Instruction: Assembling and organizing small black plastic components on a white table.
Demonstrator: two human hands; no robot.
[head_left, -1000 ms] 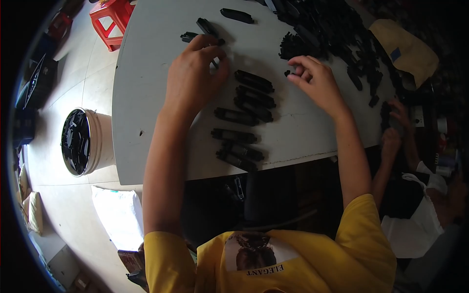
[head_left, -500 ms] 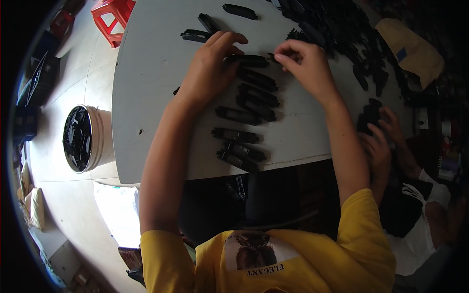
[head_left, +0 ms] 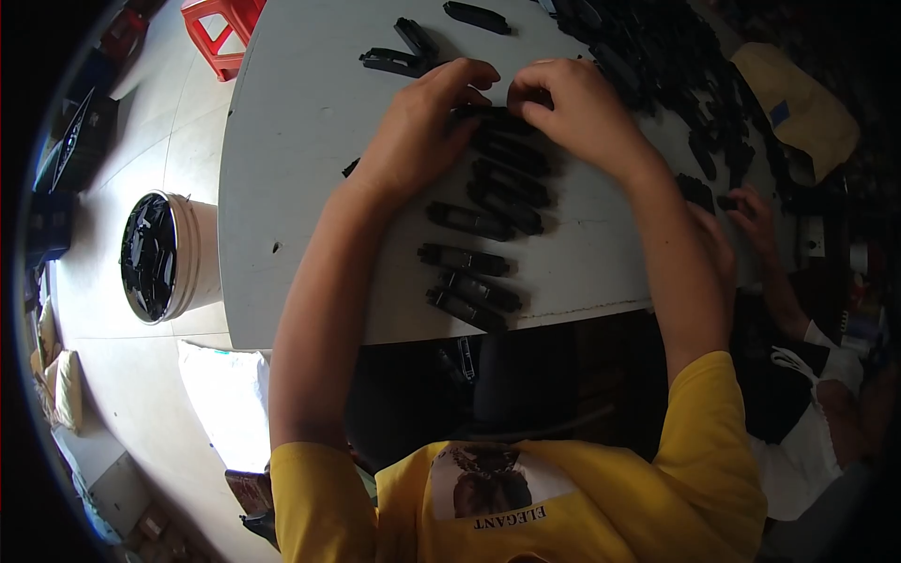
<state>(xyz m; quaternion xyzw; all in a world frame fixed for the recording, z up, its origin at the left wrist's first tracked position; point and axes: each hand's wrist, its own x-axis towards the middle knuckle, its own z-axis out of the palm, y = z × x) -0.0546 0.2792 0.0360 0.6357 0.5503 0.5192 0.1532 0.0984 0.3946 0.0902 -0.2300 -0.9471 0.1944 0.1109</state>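
Observation:
A long, narrow black plastic part (head_left: 497,119) lies at the far end of a loose column of similar parts on the table. My left hand (head_left: 418,122) curls over its left end, thumb and fingers closed about it. At its right end is my right hand (head_left: 580,114), thumb and forefinger pinched; whatever they hold is hidden. Just nearer sits another black part (head_left: 511,152), and the column runs on toward me with several more, among them one frame-like part (head_left: 469,221). Beyond my left hand rest two black parts (head_left: 394,62), one leaning against the other.
A big heap of black parts (head_left: 648,70) covers the far right of the grey table (head_left: 300,188), beside a tan bag (head_left: 798,113). A co-worker's hand (head_left: 751,216) handles dark parts at the right. On the floor stand a pale bucket of black pieces (head_left: 192,253) and a red stool (head_left: 218,38).
My right hand has moved left, bringing its pinched fingertips from a small dark piece held beside the part to the part's right end. My left hand stays at the other end.

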